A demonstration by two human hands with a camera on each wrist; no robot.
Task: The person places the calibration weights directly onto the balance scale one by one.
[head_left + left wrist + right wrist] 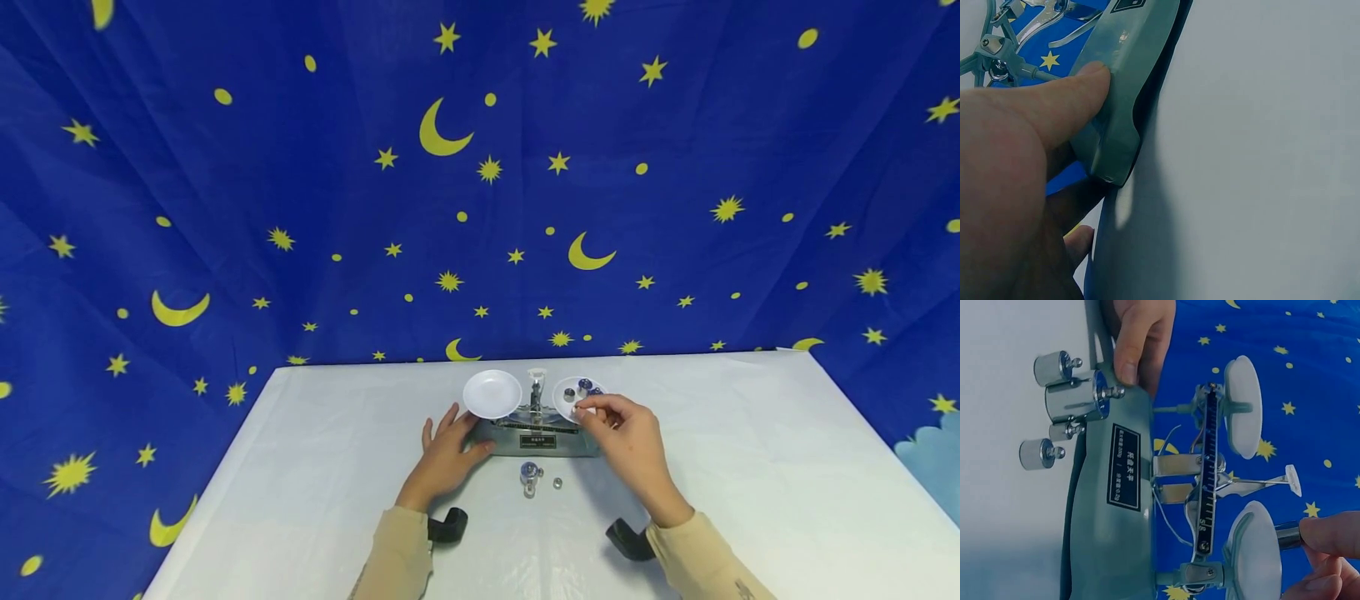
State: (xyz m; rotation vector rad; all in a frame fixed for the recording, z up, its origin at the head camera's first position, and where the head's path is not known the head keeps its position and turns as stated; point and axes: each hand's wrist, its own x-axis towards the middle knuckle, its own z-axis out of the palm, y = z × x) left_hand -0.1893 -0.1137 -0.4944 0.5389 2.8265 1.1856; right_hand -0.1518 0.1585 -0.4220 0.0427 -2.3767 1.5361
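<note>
A grey-green balance scale [507, 442] with two white pans stands on the table. My left hand [444, 461] grips the left end of its base, thumb [1088, 90] on the front and fingers behind. The left pan [492, 394] has nothing on it. Over the right pan [560, 406], my right hand [628, 442] pinches a small metal weight [1287, 535] between thumb and fingertips. Whether that weight touches the pan is hard to tell. Several metal weights [585, 385] stand on this pan, partly hidden by the hand.
In front of the base, several knobbed metal weights of different sizes [1075, 397] stand on the white-covered table [315, 467]. Behind the table hangs a blue cloth [517, 208] with yellow stars and moons. Black curved pieces [630, 540] show at both wrists.
</note>
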